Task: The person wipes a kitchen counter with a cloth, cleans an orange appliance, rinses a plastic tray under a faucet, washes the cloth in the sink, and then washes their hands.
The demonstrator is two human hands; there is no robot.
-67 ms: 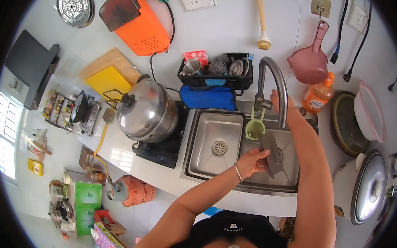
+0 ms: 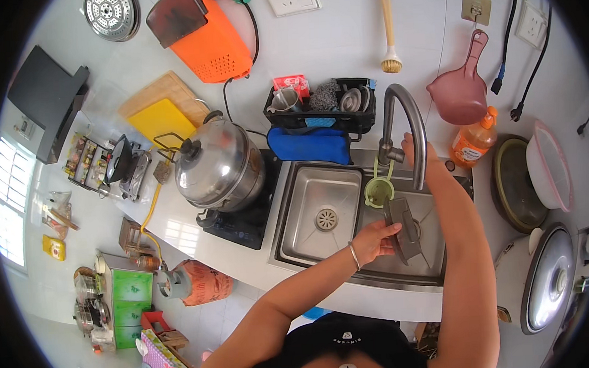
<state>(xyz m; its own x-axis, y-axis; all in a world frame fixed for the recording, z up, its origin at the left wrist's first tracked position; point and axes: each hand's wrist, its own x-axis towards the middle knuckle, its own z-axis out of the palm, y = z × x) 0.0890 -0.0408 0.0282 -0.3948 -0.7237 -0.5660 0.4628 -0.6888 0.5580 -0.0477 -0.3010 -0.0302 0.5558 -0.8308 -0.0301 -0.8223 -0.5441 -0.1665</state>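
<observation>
My left hand (image 2: 374, 238) grips a dark grey flat piece (image 2: 405, 226) and holds it over the steel sink (image 2: 308, 190), just under the spout of the curved grey tap (image 2: 403, 123). My right hand (image 2: 416, 151) reaches behind the tap at its base; the tap hides most of its fingers. A small pale green strainer (image 2: 378, 191) hangs beside the tap, above the grey piece. The round drain (image 2: 326, 219) lies to the left of my left hand.
A big steel pot with lid (image 2: 216, 164) stands on a black cooktop (image 2: 240, 219) left of the sink. Behind it are a black rack with dishes (image 2: 320, 104), a blue cloth (image 2: 309, 146), an orange bottle (image 2: 475, 142) and a pink scoop (image 2: 461, 91). Lids and bowls (image 2: 537, 173) sit right.
</observation>
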